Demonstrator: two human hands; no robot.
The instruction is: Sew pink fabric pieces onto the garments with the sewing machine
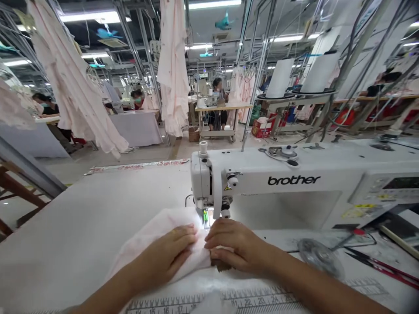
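Pale pink fabric (160, 224) lies bunched on the white table, its far edge reaching the lit needle area (205, 218) of a white sewing machine (255, 174). My left hand (173, 250) rests flat on this fabric, fingers stretched toward the needle. Just right of it, my right hand (232, 244) is closed, with curled fingers and thumb pinching the fabric's right edge close to the presser foot. A small brown piece (223, 265) shows beneath the right thumb; what it is I cannot tell. The fingertips partly hide the stitching spot.
A printed ruler scale (196, 303) runs along the table's front. Right of my arm lie a clear round disc (319, 257) and red-handled thread snips (382, 266). Pink cloth pieces (173, 65) hang beyond the table. Thread cones (279, 78) stand behind the machine; people sit at other stations.
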